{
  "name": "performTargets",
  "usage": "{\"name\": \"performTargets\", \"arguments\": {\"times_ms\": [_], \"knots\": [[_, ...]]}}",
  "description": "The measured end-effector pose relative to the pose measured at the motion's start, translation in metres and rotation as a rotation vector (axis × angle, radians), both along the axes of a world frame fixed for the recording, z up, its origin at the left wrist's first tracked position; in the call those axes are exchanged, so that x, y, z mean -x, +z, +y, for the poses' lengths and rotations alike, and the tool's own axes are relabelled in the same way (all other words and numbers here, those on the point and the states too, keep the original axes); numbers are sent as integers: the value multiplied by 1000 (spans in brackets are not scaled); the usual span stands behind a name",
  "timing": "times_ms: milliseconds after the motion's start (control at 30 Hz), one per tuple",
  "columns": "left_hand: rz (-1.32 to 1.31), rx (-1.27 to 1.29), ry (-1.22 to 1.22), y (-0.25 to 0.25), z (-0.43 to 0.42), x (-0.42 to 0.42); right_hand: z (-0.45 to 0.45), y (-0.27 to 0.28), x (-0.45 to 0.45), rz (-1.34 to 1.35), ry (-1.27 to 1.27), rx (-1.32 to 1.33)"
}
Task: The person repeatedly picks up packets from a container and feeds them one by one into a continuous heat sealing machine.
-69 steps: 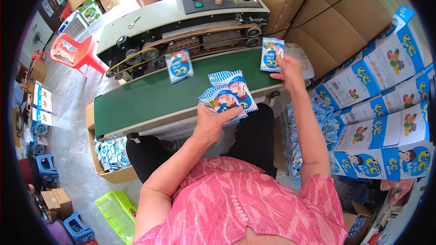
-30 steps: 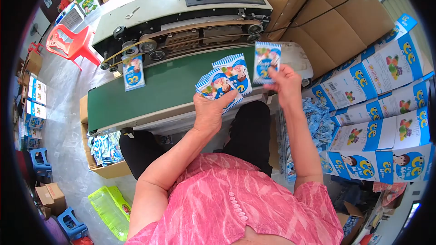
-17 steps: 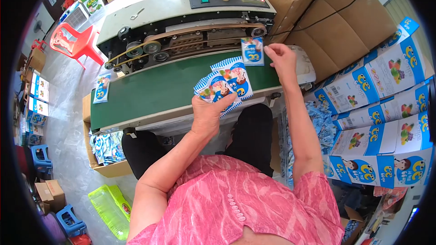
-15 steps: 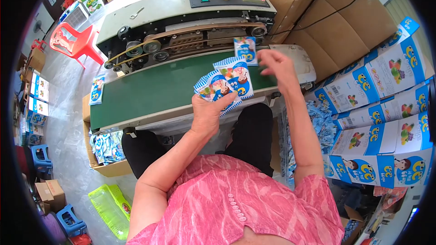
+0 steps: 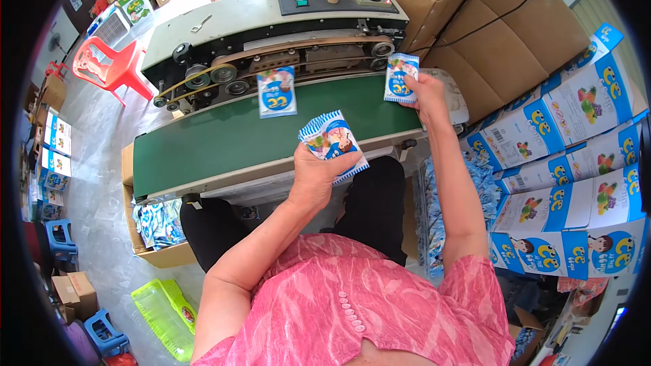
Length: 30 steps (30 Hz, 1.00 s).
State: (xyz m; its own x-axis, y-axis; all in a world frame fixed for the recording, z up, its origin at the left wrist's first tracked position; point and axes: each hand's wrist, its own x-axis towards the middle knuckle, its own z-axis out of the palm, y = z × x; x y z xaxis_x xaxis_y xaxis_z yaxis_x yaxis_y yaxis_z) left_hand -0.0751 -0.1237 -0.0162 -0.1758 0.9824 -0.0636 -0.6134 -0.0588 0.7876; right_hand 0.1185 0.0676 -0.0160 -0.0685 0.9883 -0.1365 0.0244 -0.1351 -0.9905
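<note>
My left hand [image 5: 317, 175] is closed on a blue-and-white printed packet [image 5: 332, 139], held over the front edge of the green conveyor belt [image 5: 203, 149]. Whether more than one packet lies in that grip I cannot tell. Between the fingers of my right hand [image 5: 429, 97] is another such packet [image 5: 401, 78], upright at the right end of the sealing machine [image 5: 271, 20]. A third packet [image 5: 277, 93] stands on the belt, its top edge against the machine's drive bands.
A carton [image 5: 163, 254] with several packets sits below the belt's left end. At my right are a clear bin of blue packets [image 5: 461, 196] and printed cartons [image 5: 569, 190]. A red chair [image 5: 112, 68] and a green basket [image 5: 166, 315] stand on the left.
The packet on the belt has travelled left along the machine. One packet has passed from my left hand to my right, now at the machine's right end. The far-left packet has left the belt.
</note>
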Motion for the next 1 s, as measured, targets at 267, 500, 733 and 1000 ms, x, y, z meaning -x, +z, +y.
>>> {"name": "performTargets", "arguments": {"times_ms": [267, 500, 733, 1000], "knots": [[-64, 53, -30, 3, -3, 16, -33, 18, 29, -164, 110, -256], [-231, -56, -118, 9, 2, 9, -117, 31, 43, -21, 534, -147], [-153, 3, -108, 8, 7, 2, -125, 18, 33, 185, 323, -48], [-156, 29, -139, 7, 10, -6, -124, 10, 20, 113, 275, -71]]}}
